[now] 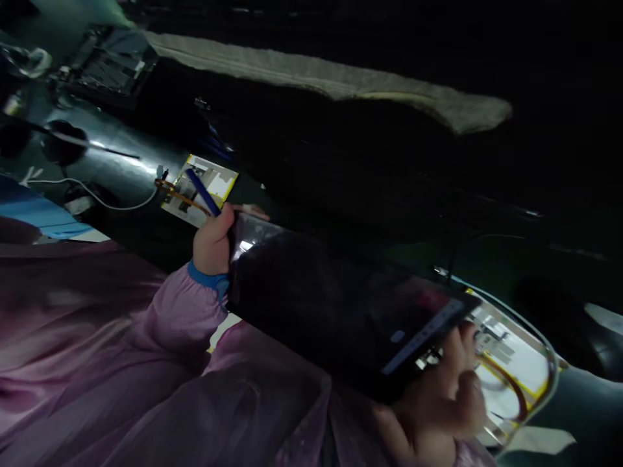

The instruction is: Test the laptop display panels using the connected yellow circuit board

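A wide, dark tablet screen (316,298) lies tilted in front of me. A pale strip runs along its right end, with small bright metallic parts beside it. My left hand (212,243), in a pink sleeve with a blue wristband, is closed on the screen's left end. A blue pen-like stick (202,192) juts up from behind its thumb; its tip is hidden. At the right end, my right hand (442,395) has its fingers curled against the screen's lower right edge, partly blurred and in shadow.
Behind my left hand lies a white panel (224,174) with yellow edges and an orange flex cable. A similar panel (525,353) sits beyond my right hand, circled by a pale cable. At the upper left stands a stack of dark glossy plates (111,65). A grey cloth strip (316,71) stretches across the back.
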Tool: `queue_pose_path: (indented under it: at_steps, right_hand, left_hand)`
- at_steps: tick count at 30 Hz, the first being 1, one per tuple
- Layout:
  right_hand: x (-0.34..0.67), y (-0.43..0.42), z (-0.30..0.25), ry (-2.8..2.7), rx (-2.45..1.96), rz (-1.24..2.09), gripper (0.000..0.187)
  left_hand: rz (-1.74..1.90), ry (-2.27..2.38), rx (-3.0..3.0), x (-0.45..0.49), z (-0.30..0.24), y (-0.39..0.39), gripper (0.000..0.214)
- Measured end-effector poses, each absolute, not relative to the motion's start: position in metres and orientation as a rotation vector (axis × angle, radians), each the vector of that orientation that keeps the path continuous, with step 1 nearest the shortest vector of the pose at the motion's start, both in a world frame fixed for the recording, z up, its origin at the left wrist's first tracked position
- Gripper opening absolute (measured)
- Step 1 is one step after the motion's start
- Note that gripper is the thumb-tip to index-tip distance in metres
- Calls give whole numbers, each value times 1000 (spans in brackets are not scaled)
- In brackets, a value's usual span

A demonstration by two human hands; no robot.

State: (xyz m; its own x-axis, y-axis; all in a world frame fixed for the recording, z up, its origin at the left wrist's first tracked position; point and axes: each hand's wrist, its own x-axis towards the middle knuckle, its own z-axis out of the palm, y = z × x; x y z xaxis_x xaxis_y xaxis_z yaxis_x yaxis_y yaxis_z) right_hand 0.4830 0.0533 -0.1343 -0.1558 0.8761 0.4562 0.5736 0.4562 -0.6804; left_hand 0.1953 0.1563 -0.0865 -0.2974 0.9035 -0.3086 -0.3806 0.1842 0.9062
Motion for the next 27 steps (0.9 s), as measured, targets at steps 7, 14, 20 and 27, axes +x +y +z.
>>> queue_pose_path:
  at_steps: [7, 14, 20, 27]
  right_hand:
    - [486, 60, -127, -1943, -1126, 674, 87]
    - [485, 57, -132, -1920, -1283, 612, 86]
    - [483, 58, -124, -1995, -1311, 552, 81]
    - [478, 62, -119, -1955, -1280, 435, 77]
  left_hand:
    - [1116, 1299, 300, 196, -82, 160, 44]
    - [1077, 1250, 262, 193, -84, 160, 39]
    - [1101, 1201, 275, 192, -88, 159, 38]
    - [1107, 1195, 294, 192, -89, 159, 39]
